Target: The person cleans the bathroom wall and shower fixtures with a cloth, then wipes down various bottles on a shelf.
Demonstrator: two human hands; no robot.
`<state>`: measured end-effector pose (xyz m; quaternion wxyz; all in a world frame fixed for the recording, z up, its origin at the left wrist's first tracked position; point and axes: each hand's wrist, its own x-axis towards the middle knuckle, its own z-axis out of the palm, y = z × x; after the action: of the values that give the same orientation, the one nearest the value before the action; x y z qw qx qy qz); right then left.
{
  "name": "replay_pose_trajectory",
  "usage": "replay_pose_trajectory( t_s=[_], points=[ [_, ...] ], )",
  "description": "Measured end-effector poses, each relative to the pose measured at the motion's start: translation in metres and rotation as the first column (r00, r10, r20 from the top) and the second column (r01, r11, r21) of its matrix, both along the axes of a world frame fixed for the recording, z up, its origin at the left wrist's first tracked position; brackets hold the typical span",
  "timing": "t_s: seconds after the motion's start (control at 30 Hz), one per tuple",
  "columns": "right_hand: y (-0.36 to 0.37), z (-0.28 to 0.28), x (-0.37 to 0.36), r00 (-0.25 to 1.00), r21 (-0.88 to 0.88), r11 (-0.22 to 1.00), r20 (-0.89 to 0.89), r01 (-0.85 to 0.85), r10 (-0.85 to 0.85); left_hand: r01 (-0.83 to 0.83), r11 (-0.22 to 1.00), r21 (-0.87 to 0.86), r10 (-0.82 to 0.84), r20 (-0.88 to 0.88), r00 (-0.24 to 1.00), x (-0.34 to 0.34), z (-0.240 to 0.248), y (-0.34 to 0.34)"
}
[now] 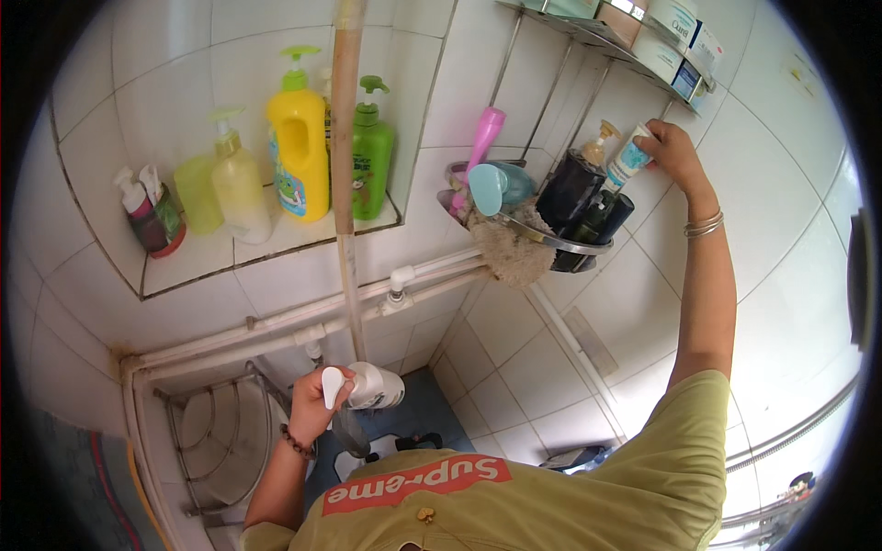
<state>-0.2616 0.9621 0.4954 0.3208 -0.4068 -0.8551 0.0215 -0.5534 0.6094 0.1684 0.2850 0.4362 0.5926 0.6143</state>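
Note:
Low in front of my body, my left hand (pixel 315 401) is closed around the neck of a white pump bottle (pixel 378 387), which lies tilted with its base to the right. My right arm reaches up to the corner rack, where my right hand (pixel 675 152) grips the upper end of a white and teal squeeze tube (pixel 628 163). That tube leans at the right end of the metal corner basket (pixel 588 244). Beside it in the basket stand a dark pump bottle (pixel 571 191) and smaller dark bottles (pixel 597 219).
The basket also holds a teal cup-like item (pixel 502 186), a pink bottle (pixel 486 138) and a beige scrubber (pixel 514 250). Jars fill the shelf (pixel 588 35) above. A wooden pole (pixel 344 174) crosses before the tiled niche with a yellow bottle (pixel 299 151) and green bottle (pixel 371 156). White pipes (pixel 276 336) run below.

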Motion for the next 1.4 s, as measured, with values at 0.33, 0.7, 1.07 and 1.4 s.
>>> replay_pose_trajectory(
  t_s=[0.33,0.7,1.07,1.4],
  points=[
    [0.018,-0.032,-0.018,0.819,0.162,0.985,0.557,0.055,-0.137,-0.024,0.999,-0.036,0.024,0.018,1.0,0.001,-0.003,-0.003],
    [-0.002,0.014,-0.034,0.708,0.153,0.972,0.666,0.18,-0.236,-0.049,0.998,-0.039,0.051,0.035,0.998,0.0,-0.012,-0.006],
    [-0.133,-0.051,-0.091,0.786,-0.146,0.946,0.527,-0.291,0.323,-0.09,0.993,-0.076,0.094,0.046,0.995,-0.009,-0.018,-0.014],
    [-0.074,-0.103,-0.135,0.804,0.137,0.813,0.313,-0.565,0.506,-0.077,0.996,-0.05,0.08,0.052,0.995,-0.007,-0.013,-0.016]
  ],
)
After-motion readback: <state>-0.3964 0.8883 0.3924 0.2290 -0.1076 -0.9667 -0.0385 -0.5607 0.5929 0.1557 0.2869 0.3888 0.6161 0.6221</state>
